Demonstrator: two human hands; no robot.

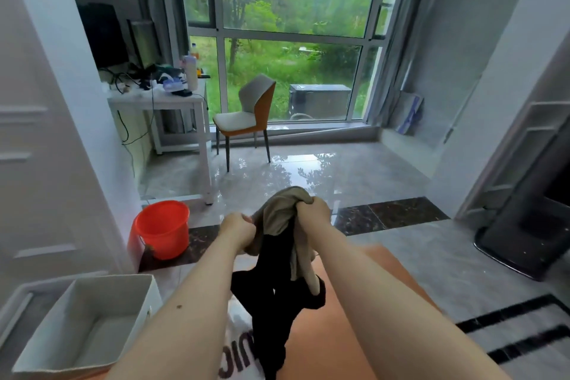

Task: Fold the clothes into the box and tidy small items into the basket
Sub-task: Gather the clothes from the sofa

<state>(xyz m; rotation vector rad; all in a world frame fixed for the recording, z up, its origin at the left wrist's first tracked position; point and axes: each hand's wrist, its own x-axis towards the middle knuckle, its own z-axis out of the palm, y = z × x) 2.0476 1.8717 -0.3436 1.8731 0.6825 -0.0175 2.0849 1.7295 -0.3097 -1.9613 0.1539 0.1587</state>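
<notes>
Both fists, left hand (239, 230) and right hand (314, 210), clench seemingly one bunched tan-and-black garment (277, 262).

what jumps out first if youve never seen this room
Both hands, left and right, grip a bunched tan and black garment in mid-frame. A bright orange bucket stands on the floor at left, above a white box at lower left.

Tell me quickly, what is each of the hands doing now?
Left hand: closed, gripping the tan and black clothes.
Right hand: closed, gripping the same clothes near the top.
</notes>
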